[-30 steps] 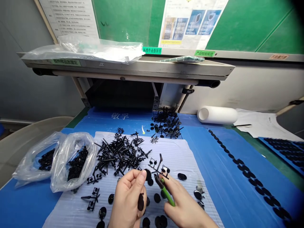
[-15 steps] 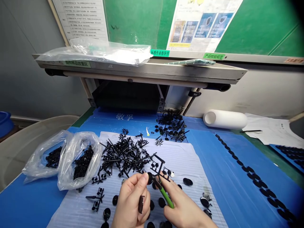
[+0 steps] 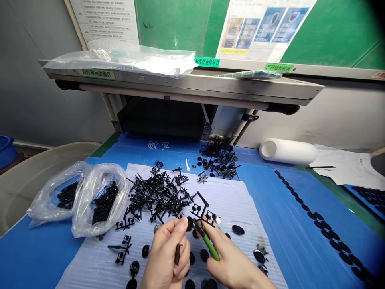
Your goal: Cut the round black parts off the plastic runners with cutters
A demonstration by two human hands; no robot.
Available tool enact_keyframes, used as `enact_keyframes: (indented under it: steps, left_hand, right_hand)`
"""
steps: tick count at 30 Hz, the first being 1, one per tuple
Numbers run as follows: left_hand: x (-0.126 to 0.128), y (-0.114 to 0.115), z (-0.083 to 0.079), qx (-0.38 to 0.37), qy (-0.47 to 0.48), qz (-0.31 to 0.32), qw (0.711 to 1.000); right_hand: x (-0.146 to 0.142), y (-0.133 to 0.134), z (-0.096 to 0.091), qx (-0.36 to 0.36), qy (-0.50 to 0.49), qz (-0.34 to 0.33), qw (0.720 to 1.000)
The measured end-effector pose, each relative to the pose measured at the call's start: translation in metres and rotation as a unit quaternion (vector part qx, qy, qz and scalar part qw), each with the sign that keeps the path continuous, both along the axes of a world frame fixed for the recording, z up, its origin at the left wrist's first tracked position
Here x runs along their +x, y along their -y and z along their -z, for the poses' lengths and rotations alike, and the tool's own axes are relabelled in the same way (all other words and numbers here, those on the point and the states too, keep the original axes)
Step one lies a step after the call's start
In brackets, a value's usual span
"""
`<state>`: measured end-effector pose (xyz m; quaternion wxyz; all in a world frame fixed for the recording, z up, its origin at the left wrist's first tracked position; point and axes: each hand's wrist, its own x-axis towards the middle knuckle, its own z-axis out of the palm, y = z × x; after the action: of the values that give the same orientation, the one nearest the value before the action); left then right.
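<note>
My left hand [image 3: 167, 257] is closed, pinching a black plastic sprue [image 3: 202, 209] by one round disc between thumb and forefinger; another black disc [image 3: 178, 254] is tucked in its lower fingers. My right hand [image 3: 233, 263] grips green-handled cutters [image 3: 207, 243], whose dark tip touches the sprue right next to the pinched disc. Both hands hover over a white corrugated sheet [image 3: 240, 200], just in front of a heap of black sprues [image 3: 156, 194]. Loose black discs [image 3: 237, 230] lie on the sheet around the hands.
Two clear bags of black parts [image 3: 90, 200] lie at the left. A second pile of sprues [image 3: 219, 158] and a white roll [image 3: 288, 151] sit further back. A row of black discs [image 3: 313, 218] runs across the blue mat at right. A shelf [image 3: 180, 82] overhangs the bench.
The view has shifted slightly left and up. My hands keep the same grips, and the cutter tip has closed in on the sprue at the pinched disc.
</note>
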<state>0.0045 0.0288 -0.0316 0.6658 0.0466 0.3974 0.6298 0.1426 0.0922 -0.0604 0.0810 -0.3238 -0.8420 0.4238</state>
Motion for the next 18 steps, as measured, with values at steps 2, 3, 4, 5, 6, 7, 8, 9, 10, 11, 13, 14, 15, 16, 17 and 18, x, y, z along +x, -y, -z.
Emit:
enact_keyframes:
  steps: [2,3,4,5,6,7,8,9,10,11,13,14,15,16,17,18]
  left_hand:
    - [0.000,0.000,0.000,-0.003,-0.001,-0.003,1.000]
    - [0.000,0.000,0.000,-0.005,-0.001,-0.006,1.000]
    - [0.000,0.000,0.000,-0.006,0.000,-0.011,1.000]
    - [0.000,0.000,0.000,-0.008,0.002,-0.016,1.000]
    - [0.000,-0.001,-0.001,-0.009,0.003,-0.022,1.000]
    - [0.000,-0.001,-0.001,-0.010,0.005,-0.028,1.000]
    - [-0.001,-0.001,-0.001,-0.013,0.006,-0.035,0.999]
    - [-0.002,-0.002,-0.001,-0.017,0.007,-0.042,0.999]
    - [-0.003,-0.002,-0.001,-0.022,0.009,-0.050,0.998]
    - [-0.005,-0.003,0.000,-0.026,0.010,-0.056,0.998]
    - [-0.010,-0.004,0.002,-0.031,0.018,-0.070,0.997]
    - [-0.013,-0.004,0.004,-0.031,0.024,-0.079,0.996]
    - [-0.017,-0.004,0.005,-0.031,0.031,-0.090,0.995]
    - [-0.021,-0.003,0.007,-0.030,0.038,-0.101,0.994]
    - [-0.024,-0.002,0.009,-0.030,0.045,-0.110,0.992]
    - [-0.028,-0.001,0.011,-0.032,0.049,-0.115,0.992]
  right_hand:
    - [-0.001,0.000,-0.002,0.000,0.003,-0.006,1.000]
    - [-0.002,-0.001,-0.003,0.001,0.004,-0.010,1.000]
    - [-0.003,-0.001,-0.004,0.003,0.003,-0.014,1.000]
    - [-0.004,-0.002,-0.005,0.005,0.003,-0.018,1.000]
    - [-0.005,-0.003,-0.005,0.008,0.003,-0.020,1.000]
    - [-0.007,-0.003,-0.004,0.012,0.004,-0.021,1.000]
    - [-0.008,-0.004,-0.003,0.016,0.007,-0.021,1.000]
    - [-0.009,-0.006,-0.002,0.021,0.013,-0.022,0.999]
    - [-0.010,-0.007,0.000,0.025,0.019,-0.024,0.999]
    - [-0.012,-0.009,0.001,0.030,0.027,-0.028,0.999]
    - [-0.018,-0.013,0.003,0.042,0.040,-0.038,0.998]
    - [-0.023,-0.015,0.002,0.049,0.044,-0.042,0.997]
    - [-0.028,-0.017,0.001,0.056,0.048,-0.046,0.996]
    - [-0.034,-0.019,-0.001,0.061,0.050,-0.050,0.996]
    - [-0.040,-0.022,-0.003,0.060,0.051,-0.059,0.995]
    - [-0.046,-0.024,-0.006,0.054,0.051,-0.070,0.995]
